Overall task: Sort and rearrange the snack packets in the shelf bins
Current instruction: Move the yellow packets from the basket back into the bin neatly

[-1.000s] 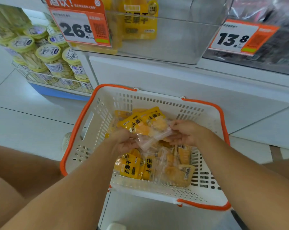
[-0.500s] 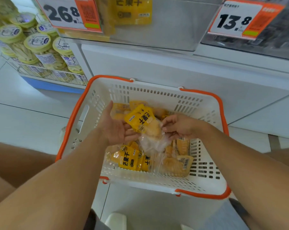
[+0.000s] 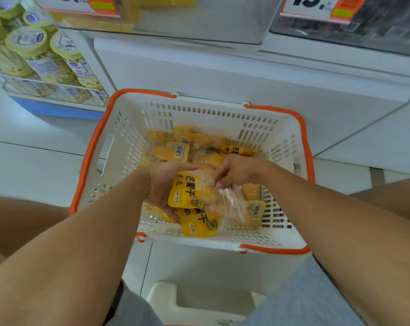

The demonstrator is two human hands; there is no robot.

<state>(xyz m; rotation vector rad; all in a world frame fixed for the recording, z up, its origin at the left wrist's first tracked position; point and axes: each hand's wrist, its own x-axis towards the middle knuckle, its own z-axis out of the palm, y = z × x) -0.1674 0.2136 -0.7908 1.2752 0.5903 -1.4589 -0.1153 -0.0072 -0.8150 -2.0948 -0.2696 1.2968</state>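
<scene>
A white basket with an orange rim sits on the floor in front of me, holding several yellow dried-mango packets. My left hand grips a stack of these yellow packets over the basket's middle, fingers curled under them. My right hand pinches the clear top edge of the upper packet in that stack. Another yellow packet hangs lower in the same stack, toward the basket's near wall.
Clear shelf bins with orange price tags hang above a white shelf base. A wire rack of yellow-lidded tubs stands at the left. A white stool lies between my knees.
The view has tilted down and the basket now sits lower in frame. My left hand has closed round the packets, which now number more than one, and my right hand pinches the top one.
</scene>
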